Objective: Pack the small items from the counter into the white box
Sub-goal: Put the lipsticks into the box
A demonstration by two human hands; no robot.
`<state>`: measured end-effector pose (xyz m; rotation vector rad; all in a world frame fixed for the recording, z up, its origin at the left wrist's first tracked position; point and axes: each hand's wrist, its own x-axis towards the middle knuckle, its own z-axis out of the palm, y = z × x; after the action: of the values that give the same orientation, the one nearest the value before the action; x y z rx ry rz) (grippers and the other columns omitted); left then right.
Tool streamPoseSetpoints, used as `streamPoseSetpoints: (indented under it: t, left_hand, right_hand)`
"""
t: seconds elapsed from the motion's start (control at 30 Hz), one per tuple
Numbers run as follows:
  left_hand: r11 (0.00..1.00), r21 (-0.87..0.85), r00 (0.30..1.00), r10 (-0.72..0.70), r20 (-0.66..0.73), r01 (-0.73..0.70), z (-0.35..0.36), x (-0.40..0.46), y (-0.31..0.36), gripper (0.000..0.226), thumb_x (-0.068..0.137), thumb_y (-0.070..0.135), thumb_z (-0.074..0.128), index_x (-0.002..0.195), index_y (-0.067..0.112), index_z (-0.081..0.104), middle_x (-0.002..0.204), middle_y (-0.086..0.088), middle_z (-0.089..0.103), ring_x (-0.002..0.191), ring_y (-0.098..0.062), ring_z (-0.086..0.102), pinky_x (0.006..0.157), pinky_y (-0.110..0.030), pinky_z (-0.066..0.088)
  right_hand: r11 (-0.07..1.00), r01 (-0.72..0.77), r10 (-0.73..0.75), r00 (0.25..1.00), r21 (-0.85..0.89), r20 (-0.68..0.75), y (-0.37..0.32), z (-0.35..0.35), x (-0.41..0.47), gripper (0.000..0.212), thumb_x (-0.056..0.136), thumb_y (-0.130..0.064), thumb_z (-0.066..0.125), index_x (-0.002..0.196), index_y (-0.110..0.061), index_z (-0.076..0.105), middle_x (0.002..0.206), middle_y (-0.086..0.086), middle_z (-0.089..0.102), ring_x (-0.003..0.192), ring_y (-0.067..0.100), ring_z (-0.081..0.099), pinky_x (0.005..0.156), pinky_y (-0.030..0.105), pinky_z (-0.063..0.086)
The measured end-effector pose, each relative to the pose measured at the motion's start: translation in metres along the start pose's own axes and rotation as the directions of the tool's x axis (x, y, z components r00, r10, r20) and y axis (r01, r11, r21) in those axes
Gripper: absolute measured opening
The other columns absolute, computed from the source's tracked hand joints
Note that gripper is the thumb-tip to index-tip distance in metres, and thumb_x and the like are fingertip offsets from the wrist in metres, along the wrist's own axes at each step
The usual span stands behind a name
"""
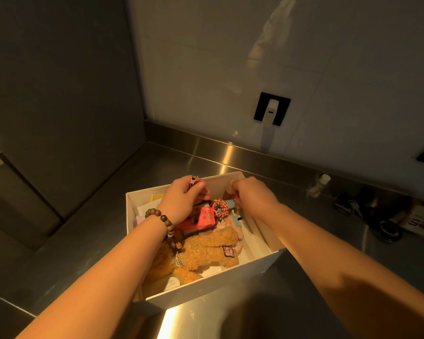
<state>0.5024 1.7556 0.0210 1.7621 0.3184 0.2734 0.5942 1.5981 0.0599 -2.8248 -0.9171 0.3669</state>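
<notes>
The white box (213, 285) stands on the steel counter, full of small things: a tan plush bear (207, 250), a red pouch (206, 217), a checked scrunchie (219, 207) and some pale packets. My left hand (184, 199), with a wooden bead bracelet at its wrist, is over the box's far left and pinches a small pink clip (194, 181). My right hand (251, 194) is over the far right corner, fingers closed on a small pale item (230, 189) whose shape I cannot make out.
A small white-capped bottle (320, 185) stands on the steel counter (108, 241) to the right of the box. Dark objects and a magazine (411, 221) lie at the far right. A wall socket with a plug (271, 110) is behind.
</notes>
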Motion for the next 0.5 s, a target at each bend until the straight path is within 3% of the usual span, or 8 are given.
streamPoseSetpoints:
  t: [0.1,0.23,0.37,0.43,0.5]
  left_hand:
    - [0.999,-0.029,1.000,-0.013,-0.012,0.013,-0.002,-0.004,-0.001,0.017,0.095,0.023,0.048,0.097,0.014,0.062,0.090,-0.004,0.071,0.082,-0.011,0.069,0.078,-0.024,0.054]
    - [0.998,-0.058,1.000,-0.028,-0.001,0.028,0.001,-0.005,0.001,0.017,0.095,0.023,0.048,0.098,0.013,0.062,0.088,-0.005,0.071,0.081,-0.013,0.069,0.075,-0.027,0.056]
    - [0.999,-0.027,0.998,-0.041,0.057,0.043,0.005,-0.005,0.006,0.019,0.095,0.024,0.047,0.100,0.012,0.061,0.081,-0.008,0.070,0.068,-0.017,0.067,0.064,-0.022,0.056]
    - [0.998,0.054,0.994,-0.035,0.103,0.029,0.008,-0.004,0.009,0.021,0.096,0.026,0.047,0.099,0.010,0.060,0.073,-0.005,0.068,0.059,-0.014,0.062,0.057,-0.021,0.051]
    - [0.988,0.151,0.989,-0.002,0.149,-0.021,0.014,-0.004,0.014,0.021,0.095,0.028,0.047,0.094,0.013,0.061,0.066,0.003,0.064,0.052,-0.004,0.055,0.052,-0.015,0.044]
  right_hand:
    - [0.984,-0.094,0.086,0.994,0.153,0.060,-0.002,-0.004,0.000,0.023,0.093,-0.016,0.049,0.105,-0.003,0.062,0.098,0.014,0.057,0.089,0.027,0.057,0.079,0.035,0.045]
    - [0.950,-0.153,0.139,0.988,0.274,0.070,-0.005,-0.013,-0.005,0.025,0.086,-0.020,0.058,0.104,-0.006,0.066,0.095,0.010,0.059,0.080,0.020,0.055,0.071,0.031,0.043]
    - [0.999,-0.009,0.011,0.999,0.036,-0.049,0.003,-0.026,-0.010,0.033,0.086,-0.012,0.063,0.117,-0.020,0.064,0.109,0.003,0.057,0.098,0.024,0.059,0.083,0.030,0.049]
    - [0.978,0.032,-0.008,0.993,0.204,-0.121,0.008,-0.028,-0.011,0.039,0.085,-0.014,0.067,0.123,-0.021,0.061,0.113,0.005,0.061,0.095,0.022,0.063,0.079,0.030,0.053]
    - [0.861,0.145,-0.084,0.986,0.487,-0.144,0.004,-0.029,-0.016,0.036,0.083,-0.021,0.070,0.119,-0.023,0.063,0.108,-0.001,0.064,0.086,0.015,0.066,0.071,0.027,0.056]
